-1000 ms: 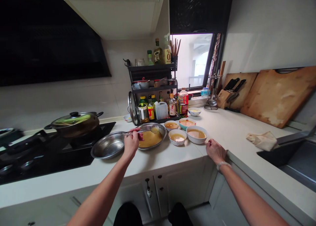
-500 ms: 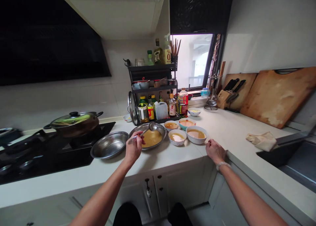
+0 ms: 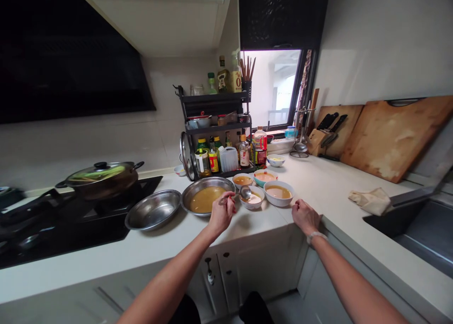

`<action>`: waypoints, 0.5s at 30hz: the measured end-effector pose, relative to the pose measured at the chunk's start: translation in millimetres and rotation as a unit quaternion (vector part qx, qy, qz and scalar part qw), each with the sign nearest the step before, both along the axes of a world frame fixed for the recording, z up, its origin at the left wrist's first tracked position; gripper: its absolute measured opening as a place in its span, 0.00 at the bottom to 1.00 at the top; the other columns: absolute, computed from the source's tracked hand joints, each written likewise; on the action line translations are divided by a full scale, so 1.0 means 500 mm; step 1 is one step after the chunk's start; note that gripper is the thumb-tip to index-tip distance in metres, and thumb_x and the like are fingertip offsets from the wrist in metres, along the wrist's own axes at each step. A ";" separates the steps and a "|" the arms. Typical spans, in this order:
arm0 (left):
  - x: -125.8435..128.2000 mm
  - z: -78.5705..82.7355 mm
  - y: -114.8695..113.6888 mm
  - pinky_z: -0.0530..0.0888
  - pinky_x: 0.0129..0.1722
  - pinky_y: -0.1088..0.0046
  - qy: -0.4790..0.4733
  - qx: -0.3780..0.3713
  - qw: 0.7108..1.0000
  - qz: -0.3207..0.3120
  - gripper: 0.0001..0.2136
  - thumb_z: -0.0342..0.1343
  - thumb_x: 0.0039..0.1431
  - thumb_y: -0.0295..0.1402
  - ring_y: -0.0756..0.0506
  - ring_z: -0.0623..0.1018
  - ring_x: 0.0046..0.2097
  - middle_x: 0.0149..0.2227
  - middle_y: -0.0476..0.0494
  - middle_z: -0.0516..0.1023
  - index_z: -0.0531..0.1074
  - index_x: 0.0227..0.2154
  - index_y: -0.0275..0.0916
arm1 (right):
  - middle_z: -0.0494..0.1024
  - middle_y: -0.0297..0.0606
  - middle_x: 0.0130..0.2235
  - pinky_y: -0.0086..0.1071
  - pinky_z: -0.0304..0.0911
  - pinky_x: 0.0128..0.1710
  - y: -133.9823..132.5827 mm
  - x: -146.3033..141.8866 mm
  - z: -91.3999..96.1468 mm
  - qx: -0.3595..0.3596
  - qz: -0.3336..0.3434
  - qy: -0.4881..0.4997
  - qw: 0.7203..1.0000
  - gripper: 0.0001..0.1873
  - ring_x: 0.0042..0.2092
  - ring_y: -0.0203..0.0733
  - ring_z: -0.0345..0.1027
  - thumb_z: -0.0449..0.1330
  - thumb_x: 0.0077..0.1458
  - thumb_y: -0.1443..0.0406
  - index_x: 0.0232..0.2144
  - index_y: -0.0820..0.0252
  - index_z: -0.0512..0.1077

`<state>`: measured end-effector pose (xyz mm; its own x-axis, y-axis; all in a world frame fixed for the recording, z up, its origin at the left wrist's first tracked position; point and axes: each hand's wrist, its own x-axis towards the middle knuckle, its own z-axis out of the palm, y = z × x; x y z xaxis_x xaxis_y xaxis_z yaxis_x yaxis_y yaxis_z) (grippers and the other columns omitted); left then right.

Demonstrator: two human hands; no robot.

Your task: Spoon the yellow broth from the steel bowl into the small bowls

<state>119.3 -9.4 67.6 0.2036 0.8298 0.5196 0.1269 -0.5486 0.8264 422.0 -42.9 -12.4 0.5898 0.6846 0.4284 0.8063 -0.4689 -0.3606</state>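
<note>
My left hand (image 3: 222, 214) is closed on the handle of a metal ladle (image 3: 244, 192), whose bowl hangs over a small white bowl (image 3: 252, 200) of yellow-brown liquid. A wide steel basin (image 3: 206, 199) with the same liquid sits just left of it, and an empty steel basin (image 3: 153, 209) lies further left. Three more filled bowls stand close by: a white one (image 3: 278, 192), a teal one (image 3: 265, 177) and a small one (image 3: 242, 179). My right hand (image 3: 305, 215) rests on the counter edge near the white bowl, fingers curled, holding nothing.
A lidded dark wok (image 3: 101, 178) sits on the black cooktop (image 3: 71, 220) at left. A black rack (image 3: 215, 126) of bottles stands behind the bowls. Knife block (image 3: 318, 137), wooden cutting boards (image 3: 392, 135), a crumpled cloth (image 3: 370, 200) and the sink (image 3: 417, 229) lie to the right.
My left hand lifted the ladle out of the wide basin and carried it right, over the small white bowl. The right hand stayed put. The view shifted slightly.
</note>
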 end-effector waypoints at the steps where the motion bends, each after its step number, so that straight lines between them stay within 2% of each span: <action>1: 0.006 -0.005 0.000 0.71 0.20 0.77 0.009 -0.004 1.000 -0.007 0.09 0.48 0.56 0.32 0.51 0.73 0.20 0.23 0.49 0.73 0.71 0.36 0.36 | 0.76 0.40 0.36 0.31 0.42 0.26 -0.001 -0.002 0.002 -0.002 0.000 0.003 1.000 0.11 0.32 0.39 0.64 0.50 0.59 0.66 0.34 0.59 0.73; 4: 0.019 -0.016 0.007 0.72 0.20 0.77 -0.003 -0.038 0.999 -0.024 0.09 0.48 0.56 0.33 0.50 0.73 0.19 0.22 0.49 0.72 0.70 0.35 0.35 | 0.76 0.40 0.37 0.32 0.42 0.26 -0.002 -0.004 0.004 -0.001 -0.002 0.010 1.000 0.11 0.32 0.38 0.64 0.51 0.59 0.66 0.35 0.59 0.73; 7: 0.024 -0.017 0.023 0.73 0.19 0.75 -0.063 -0.093 0.993 -0.018 0.08 0.48 0.56 0.32 0.49 0.73 0.19 0.21 0.49 0.72 0.69 0.34 0.35 | 0.77 0.40 0.36 0.32 0.41 0.26 0.000 0.000 -0.001 0.007 -0.001 0.006 1.000 0.11 0.32 0.38 0.64 0.50 0.59 0.65 0.34 0.60 0.73; 11: 0.020 -0.004 0.041 0.74 0.20 0.73 -0.166 -0.170 0.971 0.029 0.07 0.46 0.54 0.28 0.49 0.73 0.19 0.19 0.49 0.72 0.68 0.32 0.34 | 0.77 0.40 0.36 0.32 0.40 0.26 0.004 0.005 -0.010 0.015 -0.001 0.003 1.000 0.11 0.31 0.38 0.63 0.50 0.58 0.65 0.34 0.60 0.72; 15: 0.012 0.019 0.043 0.74 0.21 0.73 -0.219 -0.213 0.951 0.049 0.08 0.45 0.54 0.24 0.49 0.73 0.19 0.18 0.49 0.72 0.69 0.31 0.34 | 0.76 0.40 0.36 0.31 0.40 0.26 0.003 0.003 -0.008 0.013 -0.005 0.005 1.000 0.11 0.31 0.38 0.63 0.50 0.59 0.65 0.34 0.59 0.73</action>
<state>125.1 12.0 76.9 -0.0438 0.9879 0.1490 -0.2465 -0.1552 0.9566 423.3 -41.6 -16.3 0.6009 0.6680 0.4390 0.7978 -0.4673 -0.3810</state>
